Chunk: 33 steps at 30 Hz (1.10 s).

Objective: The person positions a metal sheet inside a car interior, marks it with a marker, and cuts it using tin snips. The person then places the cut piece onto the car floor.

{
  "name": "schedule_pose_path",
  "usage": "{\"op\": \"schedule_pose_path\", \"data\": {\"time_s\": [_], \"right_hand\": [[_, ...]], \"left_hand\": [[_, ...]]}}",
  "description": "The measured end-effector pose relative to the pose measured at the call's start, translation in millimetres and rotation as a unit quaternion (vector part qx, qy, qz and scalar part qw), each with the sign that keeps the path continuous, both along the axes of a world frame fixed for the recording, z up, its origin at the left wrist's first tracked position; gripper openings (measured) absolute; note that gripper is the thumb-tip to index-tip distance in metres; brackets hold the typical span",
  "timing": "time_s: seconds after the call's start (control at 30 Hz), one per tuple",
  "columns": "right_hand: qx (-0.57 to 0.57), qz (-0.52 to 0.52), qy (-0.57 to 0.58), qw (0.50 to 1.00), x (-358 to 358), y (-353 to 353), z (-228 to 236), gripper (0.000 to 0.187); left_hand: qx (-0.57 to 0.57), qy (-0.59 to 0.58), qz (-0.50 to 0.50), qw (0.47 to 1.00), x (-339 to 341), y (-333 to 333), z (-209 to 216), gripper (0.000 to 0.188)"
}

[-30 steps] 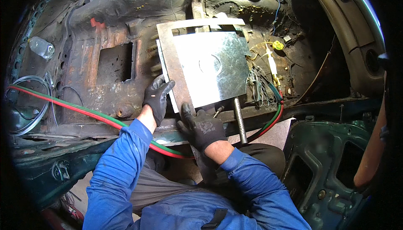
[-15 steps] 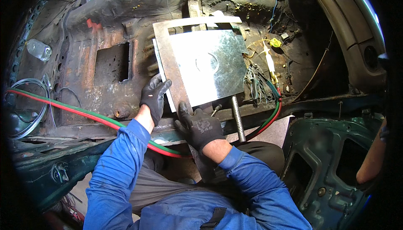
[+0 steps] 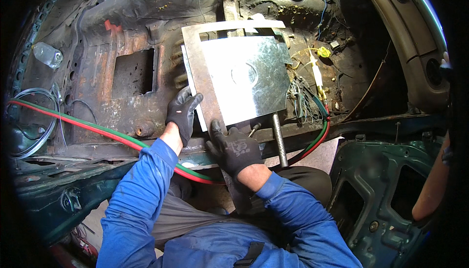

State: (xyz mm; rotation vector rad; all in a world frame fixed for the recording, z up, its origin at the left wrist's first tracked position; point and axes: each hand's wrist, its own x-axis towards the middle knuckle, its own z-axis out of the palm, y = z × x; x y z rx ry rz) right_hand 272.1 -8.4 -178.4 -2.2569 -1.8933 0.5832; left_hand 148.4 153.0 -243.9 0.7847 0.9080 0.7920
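Note:
A shiny metal sheet (image 3: pixel 259 72) with a faint round mark lies over the rusty floor pan. A brown, worn framing square (image 3: pixel 202 75) rests on it, its wide leg along the sheet's left side and its narrower arm across the far end. My left hand (image 3: pixel 181 114), in a black glove, is closed on the left edge of the sheet, thumb beside the square. My right hand (image 3: pixel 238 151), also black-gloved, is closed around the lower part of the square's wide leg, one digit pressed on top. The leg's end reaches below that hand toward my lap. Its hidden fingers cannot be seen.
A square hole (image 3: pixel 134 72) is cut in the floor left of the sheet. Red and green hoses (image 3: pixel 93 127) run across the sill to a torch (image 3: pixel 316 75). A metal rod (image 3: pixel 279 141) juts below the sheet. A coil of wire (image 3: pixel 41 136) lies left; a green door (image 3: pixel 391 185) stands right.
The whole view has shifted very slightly. Both hands keep their places on the sheet and the square.

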Motion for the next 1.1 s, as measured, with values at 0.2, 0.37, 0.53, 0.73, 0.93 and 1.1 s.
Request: {"op": "schedule_pose_path", "data": {"time_s": [0.2, 0.37, 0.53, 0.73, 0.93, 1.1], "right_hand": [[0.006, 0.007, 0.000, 1.000, -2, 4, 2, 0.064], [0.037, 0.023, 0.000, 0.999, -3, 11, -1, 0.062], [0.030, -0.003, -0.013, 0.999, -7, 10, 11, 0.055], [0.097, -0.014, 0.014, 0.995, 41, 6, 5, 0.037], [0.075, -0.023, -0.047, 0.996, 128, -15, 25, 0.030], [0.023, 0.065, 0.026, 0.997, 116, -14, 6, 0.017]], "left_hand": [[-0.001, -0.027, 0.020, 0.999, -5, 3, -6, 0.048], [0.005, -0.016, 0.020, 1.000, -11, 12, -3, 0.048], [0.021, -0.003, 0.017, 1.000, -12, 16, -10, 0.048], [0.036, 0.027, 0.012, 0.999, -9, 11, 4, 0.048], [0.010, 0.023, 0.014, 1.000, -5, 11, 1, 0.048], [0.027, 0.033, 0.006, 0.999, -7, 11, 8, 0.046]]}}
